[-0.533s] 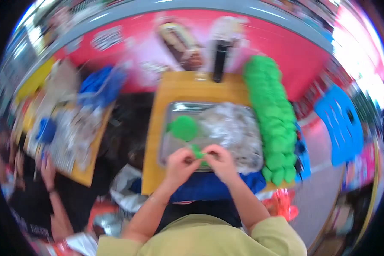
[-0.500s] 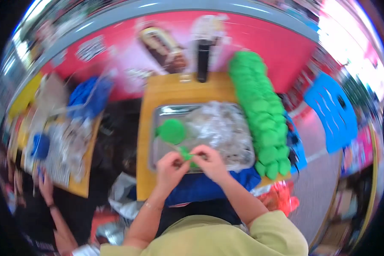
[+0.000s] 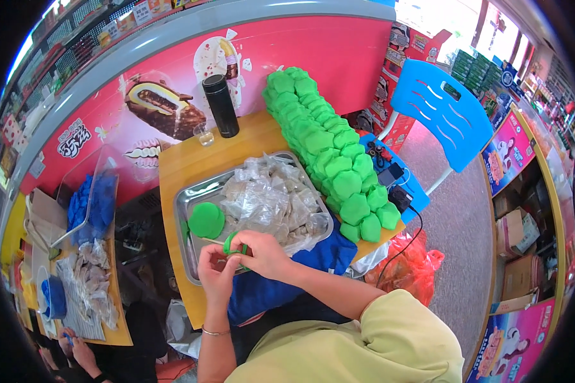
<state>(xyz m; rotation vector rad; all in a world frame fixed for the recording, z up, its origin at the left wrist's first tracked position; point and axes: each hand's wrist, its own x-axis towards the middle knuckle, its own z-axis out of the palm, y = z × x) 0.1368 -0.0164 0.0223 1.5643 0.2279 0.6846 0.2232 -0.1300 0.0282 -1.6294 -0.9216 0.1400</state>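
Observation:
My left hand (image 3: 216,271) and my right hand (image 3: 265,255) meet over the front of a steel tray (image 3: 182,210), fingers pinched on a narrow green piece (image 3: 235,244) that loops between them. A pale thin stick shows beside it, partly hidden by my fingers. Just behind my hands, a round green piece (image 3: 206,220) lies in the tray, left of a heap of clear crinkled plastic bags (image 3: 262,191). A long stacked pile of green lumps (image 3: 329,153) lines the right of the wooden table (image 3: 191,156). Dark blue cloth (image 3: 281,300) is under the tray's front.
A black flask (image 3: 220,105) and a glass (image 3: 203,134) stand at the back. Right are a blue chair (image 3: 441,112), cables, a red plastic bag (image 3: 415,271) and shelving. Left, another table (image 3: 118,332) holds blue pieces and bags; a co-worker's hands (image 3: 76,351) work at its edge.
The view has swung to the right and sharpened, so the table sits further left. My hands have shifted, the green piece now forming a loop between my fingers.

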